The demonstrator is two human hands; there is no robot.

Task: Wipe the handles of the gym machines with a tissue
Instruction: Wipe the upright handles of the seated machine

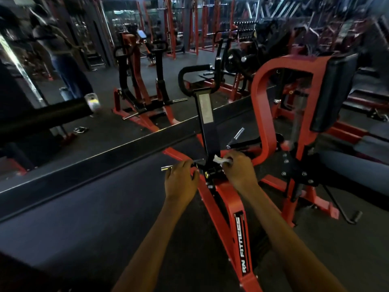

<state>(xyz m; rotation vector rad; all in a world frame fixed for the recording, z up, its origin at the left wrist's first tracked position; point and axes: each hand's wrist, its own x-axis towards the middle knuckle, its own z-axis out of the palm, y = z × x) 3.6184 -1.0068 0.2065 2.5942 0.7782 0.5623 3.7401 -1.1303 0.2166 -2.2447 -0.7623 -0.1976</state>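
Both forearms reach forward; my left hand [181,179] curls over a chrome peg [166,168], right hand [239,168] pinching the tissue [219,160] against the machine's [242,232] pivot.

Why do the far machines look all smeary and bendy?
In the head view the gym is dim; the far racks are blurred, and the wide lens curves the edges. The hands and white tissue near the middle look sharper.
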